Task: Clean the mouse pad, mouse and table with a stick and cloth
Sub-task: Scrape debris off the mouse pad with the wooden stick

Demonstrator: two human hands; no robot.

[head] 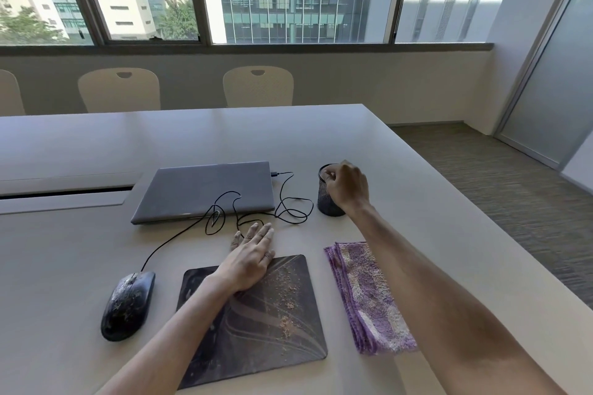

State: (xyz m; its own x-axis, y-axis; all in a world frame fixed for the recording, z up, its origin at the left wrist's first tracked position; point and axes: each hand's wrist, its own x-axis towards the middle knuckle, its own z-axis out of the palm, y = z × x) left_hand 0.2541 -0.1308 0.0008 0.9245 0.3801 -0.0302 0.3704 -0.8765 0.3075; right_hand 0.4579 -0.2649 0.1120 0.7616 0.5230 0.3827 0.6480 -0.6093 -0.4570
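Observation:
A dark mouse pad strewn with brownish crumbs lies near the table's front edge. A dusty black wired mouse sits to its left. A folded purple cloth lies to the pad's right. My left hand rests flat with straight fingers across the pad's far edge and onto the table. My right hand hovers over the mouth of a black mesh cup, fingers curled, thumb and forefinger pinching a thin pale stick that is mostly hidden inside the cup.
A shut grey laptop lies behind the pad, with the mouse cable looped in front of it. The pale table has a cable slot at far left. Chairs stand beyond it. The table's right edge drops to carpet.

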